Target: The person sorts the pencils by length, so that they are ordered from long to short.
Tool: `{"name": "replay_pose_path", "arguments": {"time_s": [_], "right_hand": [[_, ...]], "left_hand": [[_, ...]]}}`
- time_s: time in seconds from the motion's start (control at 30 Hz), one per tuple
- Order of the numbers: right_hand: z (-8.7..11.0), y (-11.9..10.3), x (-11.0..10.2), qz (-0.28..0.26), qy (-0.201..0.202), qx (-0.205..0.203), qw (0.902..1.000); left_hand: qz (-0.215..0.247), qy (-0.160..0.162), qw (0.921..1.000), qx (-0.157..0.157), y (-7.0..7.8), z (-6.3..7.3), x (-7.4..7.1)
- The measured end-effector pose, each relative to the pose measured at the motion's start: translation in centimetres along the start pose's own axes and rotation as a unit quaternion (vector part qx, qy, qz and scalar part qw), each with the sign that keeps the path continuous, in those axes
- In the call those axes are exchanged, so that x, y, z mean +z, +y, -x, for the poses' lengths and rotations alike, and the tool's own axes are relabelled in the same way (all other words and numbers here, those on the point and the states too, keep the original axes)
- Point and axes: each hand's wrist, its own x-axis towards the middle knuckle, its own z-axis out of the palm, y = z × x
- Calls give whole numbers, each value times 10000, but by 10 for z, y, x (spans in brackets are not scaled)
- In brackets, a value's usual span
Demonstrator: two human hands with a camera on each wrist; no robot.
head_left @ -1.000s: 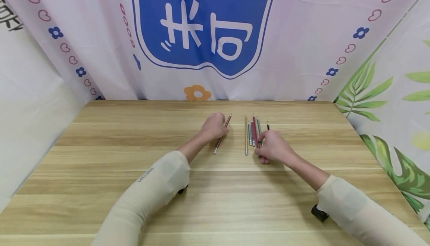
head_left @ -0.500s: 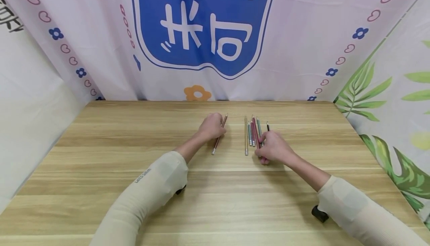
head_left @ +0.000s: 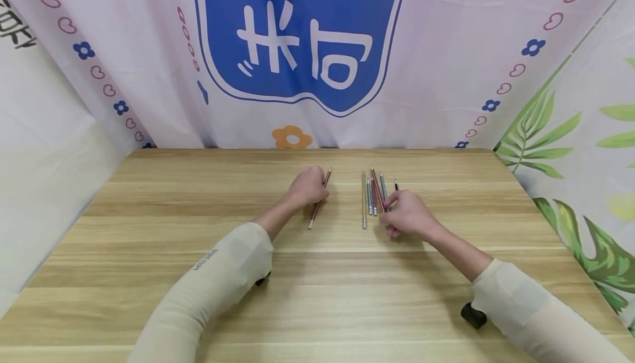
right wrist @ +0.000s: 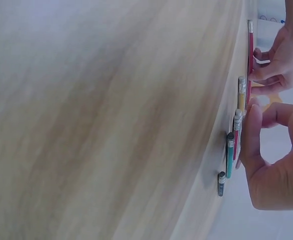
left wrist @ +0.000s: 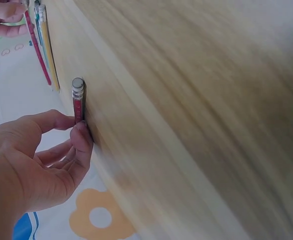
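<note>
My left hand (head_left: 306, 187) pinches a dark red pencil (head_left: 313, 218) between thumb and finger, close over the table left of the others; its eraser end (left wrist: 77, 85) faces the left wrist camera. My right hand (head_left: 410, 215) pinches another red pencil (head_left: 375, 184) near its eraser end, and this pencil slants over the group. Left of it in the group lies a yellow pencil (head_left: 364, 200), beside a short teal pencil (head_left: 369, 195) and a short red one. A second teal pencil (right wrist: 230, 155) and a black pencil (right wrist: 221, 184) lie by the right hand, partly hidden in the head view.
The pencils lie on a wooden table (head_left: 317, 308), towards its back edge. Behind hangs a printed curtain (head_left: 436, 76) with a blue emblem. A leaf-patterned cloth (head_left: 595, 159) hangs at the right, a white one (head_left: 44, 131) at the left.
My left hand has slid leftward with its dark red pencil, away from the group. The red pencil in my right hand has tilted, its tip moving slightly left and its eraser end slightly right.
</note>
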Motion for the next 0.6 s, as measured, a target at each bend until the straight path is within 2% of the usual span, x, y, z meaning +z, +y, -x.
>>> {"name": "replay_pose_path", "arguments": {"time_s": [0.33,0.6], "right_hand": [[-4,1,-1,-918,165,-160,9955],[-7,5,0,-1685,162,-367,9849]], "left_hand": [[8,3,10000,-40,-10,2,-7],[61,-57,10000,45,-19,6,-13]]}}
